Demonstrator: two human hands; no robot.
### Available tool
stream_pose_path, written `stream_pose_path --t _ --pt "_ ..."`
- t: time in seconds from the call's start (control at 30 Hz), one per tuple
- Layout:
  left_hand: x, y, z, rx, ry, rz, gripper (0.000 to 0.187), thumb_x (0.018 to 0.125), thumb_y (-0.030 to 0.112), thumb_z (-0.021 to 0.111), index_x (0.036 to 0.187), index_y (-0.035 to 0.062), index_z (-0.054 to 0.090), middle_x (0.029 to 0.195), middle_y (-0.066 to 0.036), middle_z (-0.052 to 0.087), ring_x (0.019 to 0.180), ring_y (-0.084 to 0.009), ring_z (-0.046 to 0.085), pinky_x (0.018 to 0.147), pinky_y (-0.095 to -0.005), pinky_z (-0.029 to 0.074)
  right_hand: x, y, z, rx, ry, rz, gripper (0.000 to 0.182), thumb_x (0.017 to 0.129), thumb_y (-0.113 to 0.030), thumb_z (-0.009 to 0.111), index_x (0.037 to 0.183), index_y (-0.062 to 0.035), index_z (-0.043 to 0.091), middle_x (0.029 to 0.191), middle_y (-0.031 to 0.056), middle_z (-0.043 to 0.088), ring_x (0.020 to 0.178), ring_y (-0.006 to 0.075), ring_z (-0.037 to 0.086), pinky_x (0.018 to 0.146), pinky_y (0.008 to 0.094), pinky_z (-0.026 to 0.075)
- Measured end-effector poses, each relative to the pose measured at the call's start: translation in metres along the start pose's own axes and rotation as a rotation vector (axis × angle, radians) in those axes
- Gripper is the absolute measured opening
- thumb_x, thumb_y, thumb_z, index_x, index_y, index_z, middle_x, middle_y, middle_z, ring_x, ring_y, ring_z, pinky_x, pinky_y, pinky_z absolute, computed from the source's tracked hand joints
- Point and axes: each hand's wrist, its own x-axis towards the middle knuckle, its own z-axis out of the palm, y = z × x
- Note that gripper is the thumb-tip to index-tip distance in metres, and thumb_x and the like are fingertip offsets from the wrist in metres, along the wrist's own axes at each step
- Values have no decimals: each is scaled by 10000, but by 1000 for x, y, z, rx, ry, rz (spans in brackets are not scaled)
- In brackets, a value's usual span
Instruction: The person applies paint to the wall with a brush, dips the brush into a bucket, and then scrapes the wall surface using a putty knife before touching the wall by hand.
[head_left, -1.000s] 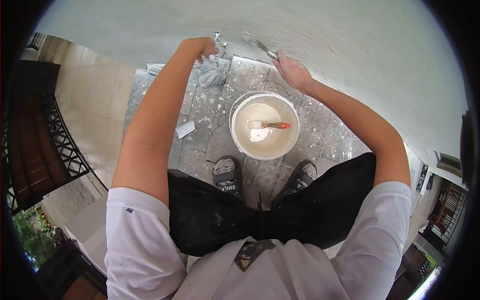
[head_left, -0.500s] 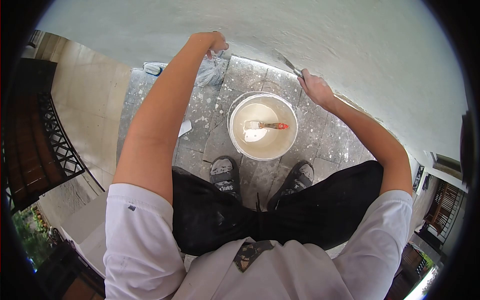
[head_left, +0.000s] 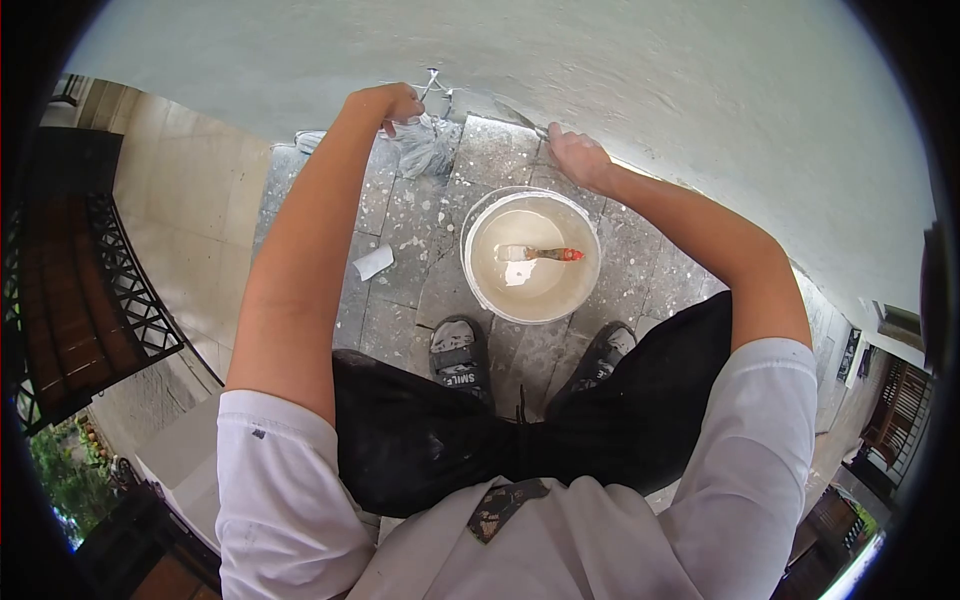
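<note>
My right hand (head_left: 578, 158) is closed round the handle of a putty knife (head_left: 522, 117). Its thin blade points left, along the foot of the pale plastered wall (head_left: 640, 70). Close to the same wall, my left hand (head_left: 393, 106) has its fingers curled at a thin wire (head_left: 429, 86) that comes out of the wall; the fingertips are partly hidden. Below both hands stands a white bucket (head_left: 473, 285) with cream-coloured paint or filler inside. A paintbrush (head_left: 545, 254) with a red-tipped handle lies across the bucket's inside.
Crumpled clear plastic (head_left: 425, 152) lies against the wall under my left hand. A white scrap (head_left: 373, 263) sits on the splattered grey tiles (head_left: 400, 225). My sandalled feet (head_left: 460, 355) are just behind the bucket. A dark metal railing (head_left: 130, 265) stands at left.
My right hand has moved left and slightly up with the putty knife, nearer the wall's foot. My left hand has shifted left and slightly down, uncovering the wire at the wall.
</note>
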Motion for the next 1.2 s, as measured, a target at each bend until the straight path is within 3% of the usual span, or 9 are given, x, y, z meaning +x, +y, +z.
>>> stream_pose_path --t 0.13,0.33,0.43,0.53,0.57,0.67,0.77,0.97,1.2 --pt "11 19 -1 -11 6 15 374 875 334 476 1181 129 540 1148 -79 611 754 -180 665 667 -335 502 -23 28 -1 -38 -15 50 254 935 -213 414 1062 7 418 905 261 630 866 411 627 756 502 497" --pt "11 43 -5 3 14 96 502 849 333 482 1274 66 497 1172 -112 609 757 -231 685 707 -427 542 -53 62 -6 -78 -19 87 298 966 -298 391 1071 -19 398 880 249 630 835 416 622 741 514 492" --pt "10 47 -7 -29 55 60 395 857 350 517 1189 140 556 1126 -69 615 757 -183 655 691 -348 511 -56 71 -8 -79 -6 87 302 966 -310 393 1069 -26 397 871 244 630 819 416 622 729 516 494" --pt "5 47 -12 7 88 135 386 853 354 523 1165 135 584 1083 -67 634 792 -183 654 706 -346 507 -55 67 -17 -67 43 62 309 969 -326 393 1067 -34 395 853 237 631 788 419 622 711 518 494" --pt "3 49 -13 74 149 130 407 828 309 513 1140 67 611 1123 -119 639 845 -252 674 780 -380 519 -55 64 -21 -66 65 52 311 970 -332 393 1065 -36 395 844 234 631 777 421 621 704 520 494" --pt "16 38 -13 161 385 273 350 824 295 530 1097 107 640 1085 -128 655 961 -291 641 837 -389 501 -53 55 -31 -44 114 22 318 972 -348 395 1058 -42 394 810 225 629 752 421 619 684 524 493" --pt "-7 44 -15 46 555 279 301 821 289 549 1053 135 663 1058 -138 660 1015 -306 616 868 -401 487 -51 46 -40 -31 128 5 314 972 -347 396 1059 -45 398 807 224 630 758 420 619 684 523 492" --pt "-42 67 -21 67 645 260 251 824 272 557 993 118 663 1033 -129 663 970 -308 629 841 -410 497 -59 43 -47 -24 91 -28 320 964 -353 413 1054 -46 412 812 221 631 786 423 619 706 524 482" --pt "-50 83 -13 342 843 540 161 813 190 532 878 61 603 886 -116 656 852 -329 621 718 -454 491 -78 42 -65 47 192 -16 314 955 -345 437 1035 -41 432 780 226 623 758 420 615 687 518 475"
